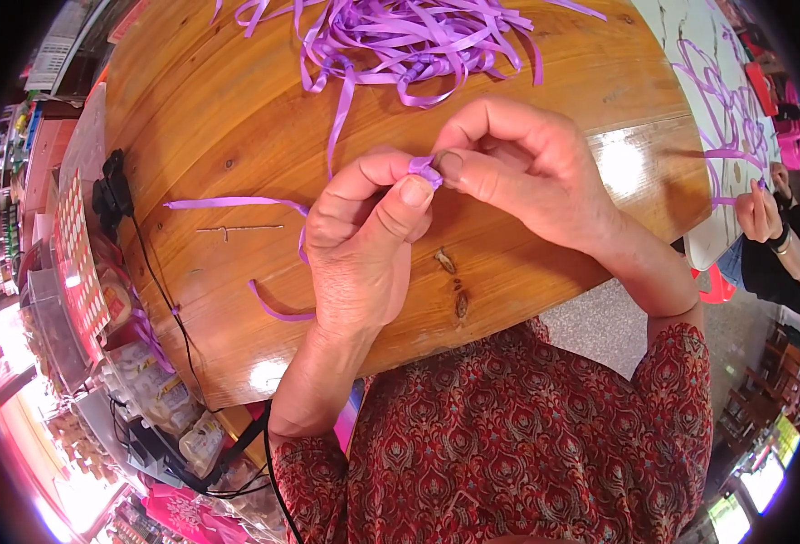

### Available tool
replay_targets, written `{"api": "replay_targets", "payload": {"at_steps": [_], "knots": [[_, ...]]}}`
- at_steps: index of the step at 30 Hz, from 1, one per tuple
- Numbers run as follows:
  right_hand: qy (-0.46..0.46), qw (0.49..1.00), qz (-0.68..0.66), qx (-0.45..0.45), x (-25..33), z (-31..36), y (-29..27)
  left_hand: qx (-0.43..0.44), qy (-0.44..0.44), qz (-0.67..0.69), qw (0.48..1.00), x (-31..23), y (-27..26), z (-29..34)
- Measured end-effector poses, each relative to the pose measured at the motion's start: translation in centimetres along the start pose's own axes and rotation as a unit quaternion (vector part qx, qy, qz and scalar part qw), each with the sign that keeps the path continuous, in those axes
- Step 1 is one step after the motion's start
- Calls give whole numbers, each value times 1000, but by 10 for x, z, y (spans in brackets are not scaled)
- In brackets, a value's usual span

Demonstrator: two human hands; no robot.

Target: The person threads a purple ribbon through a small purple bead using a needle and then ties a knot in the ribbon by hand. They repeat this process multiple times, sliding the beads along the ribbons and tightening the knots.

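A purple ribbon [425, 169] is folded into a small loop or knot between my two hands, above the wooden table. My left hand [360, 243] pinches it between thumb and forefinger. From the right, my right hand [538, 178] grips the same small fold with thumb and forefinger; the exact fingertip contact is partly hidden. Loose ribbon tails [237, 201] come out to the left behind my left hand and lie on the table. Close to them rests a thin twisted metal rod [239, 228] with a short crosspiece.
A tangled pile of purple ribbons [409, 41] covers the table's far side. A black clip [112, 195] with a cable sits at the left edge. On the right, a white table [672, 27] bears more ribbons, beside another person's hand [760, 214].
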State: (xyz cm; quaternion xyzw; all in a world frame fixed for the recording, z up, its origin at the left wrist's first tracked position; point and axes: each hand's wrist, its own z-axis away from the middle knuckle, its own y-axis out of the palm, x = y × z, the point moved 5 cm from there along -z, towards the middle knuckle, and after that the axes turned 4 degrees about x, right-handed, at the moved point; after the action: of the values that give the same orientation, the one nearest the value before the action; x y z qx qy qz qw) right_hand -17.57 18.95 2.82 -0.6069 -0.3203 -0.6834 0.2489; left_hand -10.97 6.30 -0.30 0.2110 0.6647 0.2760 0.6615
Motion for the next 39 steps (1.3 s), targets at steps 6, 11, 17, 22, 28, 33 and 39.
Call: {"api": "replay_targets", "payload": {"at_steps": [6,11,17,22,28,33,39], "knots": [[-224,961,155,-49,9,2,-1,25,-3,10,1000,1,1,-2],[-266,935,232,-11,17,7,-2,7,-16,5,1000,-1,2,1],[-227,952,206,9,20,5,-3,2,9,-38,999,-4,6,2],[-267,921,284,-10,19,3,-4,3,-19,-25,1000,-3,3,1],[-276,921,276,-14,18,6,-6,-4,-60,-5,998,0,3,2],[-187,973,137,-5,4,5,-10,-15,-47,-43,998,-2,6,3],[-86,996,-14,-20,-9,4,-10,12,-58,-5,998,1,8,0]]}}
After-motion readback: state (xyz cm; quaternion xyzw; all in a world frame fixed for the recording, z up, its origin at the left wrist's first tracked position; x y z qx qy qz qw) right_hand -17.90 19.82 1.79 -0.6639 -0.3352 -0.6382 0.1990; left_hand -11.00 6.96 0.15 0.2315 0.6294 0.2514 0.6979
